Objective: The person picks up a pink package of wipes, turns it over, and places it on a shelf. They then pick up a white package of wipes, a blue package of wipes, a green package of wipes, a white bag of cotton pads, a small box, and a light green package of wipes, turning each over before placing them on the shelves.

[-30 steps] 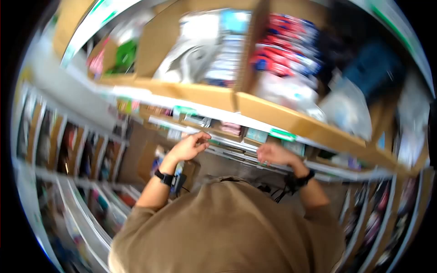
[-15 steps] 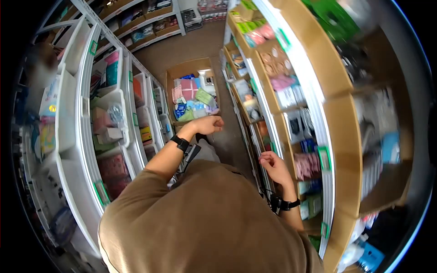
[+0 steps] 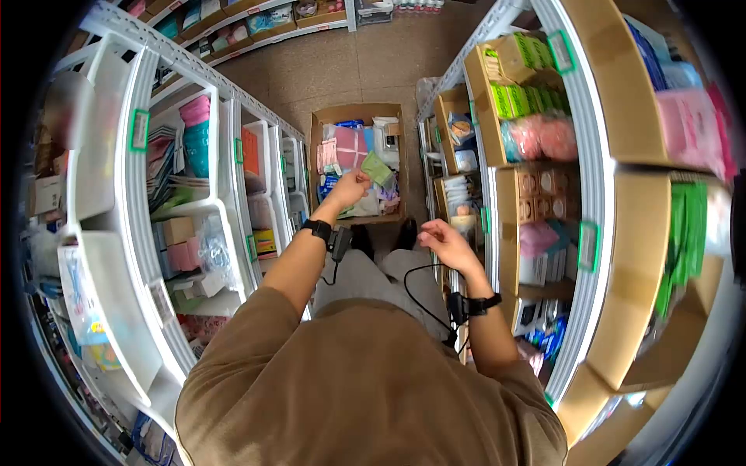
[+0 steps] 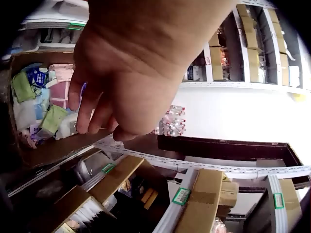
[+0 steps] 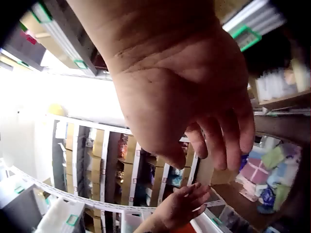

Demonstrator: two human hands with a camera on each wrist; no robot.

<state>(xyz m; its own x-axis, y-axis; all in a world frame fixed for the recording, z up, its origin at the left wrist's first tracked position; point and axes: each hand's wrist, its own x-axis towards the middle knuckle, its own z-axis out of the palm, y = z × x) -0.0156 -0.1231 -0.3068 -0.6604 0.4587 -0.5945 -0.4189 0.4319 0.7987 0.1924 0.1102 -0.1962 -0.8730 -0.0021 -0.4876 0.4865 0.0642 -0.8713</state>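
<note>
A cardboard box (image 3: 356,113) stands on the floor ahead of me, filled with packaged goods. Among them are a green packet (image 3: 378,169), a pink packet (image 3: 350,146) and blue packets (image 4: 38,76). My left hand (image 3: 348,191) overlaps the near part of the box in the head view, its fingers loosely bent around nothing. In the left wrist view those fingers hang relaxed beside the box's contents. Nearer the right-hand shelves is my right hand (image 3: 451,244), also holding nothing, with fingers and thumb slightly bent in the right wrist view.
White plastic bins (image 3: 116,311) line the shelving at my left. Cardboard bins (image 3: 641,116) with packaged goods fill the right-hand shelves. Another shelf (image 3: 280,39) crosses the far end of the aisle. A black cable (image 3: 410,281) hangs by my right wrist.
The view has swung from the right-hand shelving round to the aisle, and the box now sits centrally ahead. My left hand now overlaps the box; both hands remain empty.
</note>
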